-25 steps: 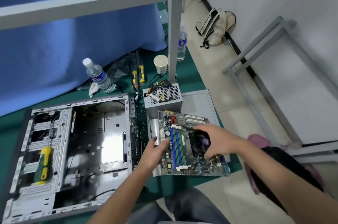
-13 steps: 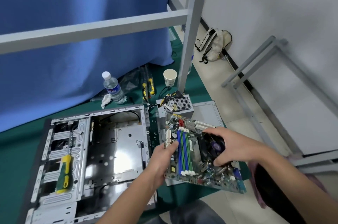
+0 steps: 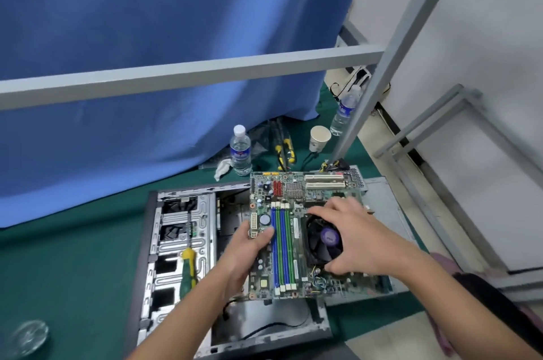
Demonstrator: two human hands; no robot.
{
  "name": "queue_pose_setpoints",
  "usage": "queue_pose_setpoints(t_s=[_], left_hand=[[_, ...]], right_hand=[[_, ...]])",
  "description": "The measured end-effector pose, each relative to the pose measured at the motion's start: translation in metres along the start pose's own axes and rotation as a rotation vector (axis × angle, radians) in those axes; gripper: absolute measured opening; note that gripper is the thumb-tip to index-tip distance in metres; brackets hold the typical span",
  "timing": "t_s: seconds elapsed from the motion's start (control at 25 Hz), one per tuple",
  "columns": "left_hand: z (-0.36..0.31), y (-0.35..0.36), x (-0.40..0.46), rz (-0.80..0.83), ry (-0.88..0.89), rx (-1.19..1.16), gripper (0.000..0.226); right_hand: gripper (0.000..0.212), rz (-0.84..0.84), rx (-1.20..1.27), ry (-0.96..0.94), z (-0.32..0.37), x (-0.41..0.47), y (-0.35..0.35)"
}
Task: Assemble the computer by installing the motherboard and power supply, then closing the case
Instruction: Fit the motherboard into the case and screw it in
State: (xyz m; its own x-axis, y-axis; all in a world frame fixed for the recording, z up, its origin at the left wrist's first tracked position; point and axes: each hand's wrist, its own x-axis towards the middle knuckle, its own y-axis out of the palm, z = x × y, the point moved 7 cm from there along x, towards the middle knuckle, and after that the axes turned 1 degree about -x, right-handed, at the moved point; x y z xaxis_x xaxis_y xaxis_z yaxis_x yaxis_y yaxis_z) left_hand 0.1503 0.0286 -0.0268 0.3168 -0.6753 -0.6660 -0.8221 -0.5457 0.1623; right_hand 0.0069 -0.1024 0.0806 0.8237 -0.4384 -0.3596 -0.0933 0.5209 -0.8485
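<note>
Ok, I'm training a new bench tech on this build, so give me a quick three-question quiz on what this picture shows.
1. True or false: the motherboard is already screwed down inside the case.
2. Which tool lies on the drive cage of the case? A) pliers B) green and yellow screwdriver C) wrench
3. Fill in: the right hand grips the board by its CPU ____, while the left hand holds the board's left edge.

Key: 1 false, both hands hold it up over the open case. 2 B. 3 fan.
</note>
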Motion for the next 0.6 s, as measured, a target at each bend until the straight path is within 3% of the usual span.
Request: queue_pose_setpoints(t_s=[0.16,0.32,0.44,0.6], left_hand=[[-0.012,-0.028,-0.008,-0.084,0.121,0.027,0.036],[-0.021,-0.055,-0.015,-0.141,0.103,0.068,0.011],[-0.031,-0.074,-0.025,-0.079,-0.031,-0.015,0.016],[-0.048,-0.078,-0.038,0.101,-0.154,-0.304,0.029]], right_hand=[[0.095,-0.063,0.195,-0.016,0.02,0.007,-0.004],[0.097,-0.041,0.3,0.016,0.034,0.02,0.006],[0.088,-0.051,0.493,0.039,0.041,0.034,0.007],[0.078,-0.15,0.846,0.091,0.036,0.043,0.001]])
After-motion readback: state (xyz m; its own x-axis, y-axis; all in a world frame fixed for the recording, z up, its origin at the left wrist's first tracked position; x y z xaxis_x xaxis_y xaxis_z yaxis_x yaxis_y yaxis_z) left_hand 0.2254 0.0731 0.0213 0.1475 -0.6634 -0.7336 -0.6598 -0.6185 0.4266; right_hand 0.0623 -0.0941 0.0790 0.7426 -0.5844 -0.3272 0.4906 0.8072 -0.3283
